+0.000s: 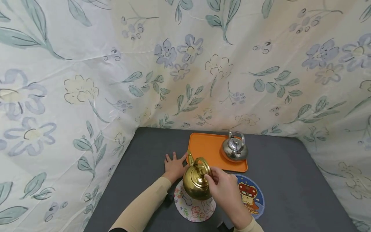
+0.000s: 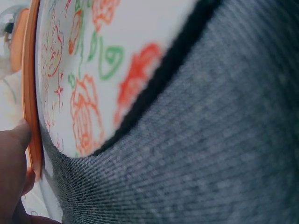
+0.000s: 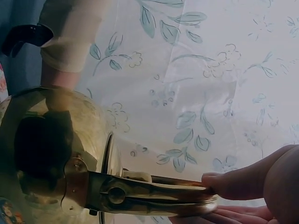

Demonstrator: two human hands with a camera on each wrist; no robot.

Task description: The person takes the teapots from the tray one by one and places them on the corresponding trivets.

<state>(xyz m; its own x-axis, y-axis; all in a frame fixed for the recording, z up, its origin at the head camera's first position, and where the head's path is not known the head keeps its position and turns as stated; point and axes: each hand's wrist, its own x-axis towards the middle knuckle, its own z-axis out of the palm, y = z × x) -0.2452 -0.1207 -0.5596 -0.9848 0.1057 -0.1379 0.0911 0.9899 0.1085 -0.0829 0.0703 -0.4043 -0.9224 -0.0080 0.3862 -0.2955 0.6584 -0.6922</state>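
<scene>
My right hand (image 1: 227, 193) grips the arched handle of a shiny gold teapot (image 1: 195, 184), with thumb and fingers on the handle in the right wrist view. The gold teapot is held over a round white floral mat (image 1: 195, 215), its spout pointing away toward the orange tray (image 1: 204, 146). At the tray's near left corner lies my left hand (image 1: 175, 168), fingers spread. In the left wrist view its thumb (image 2: 21, 133) touches the tray's edge. A silver teapot (image 1: 234, 149) stands on the right part of the tray.
A round blue mat (image 1: 260, 195) with a cartoon figure lies right of the floral mat, partly behind my right hand. The dark grey table (image 1: 290, 180) spreads beneath everything. Flower-patterned cloth (image 1: 188, 74) hangs behind and along the sides.
</scene>
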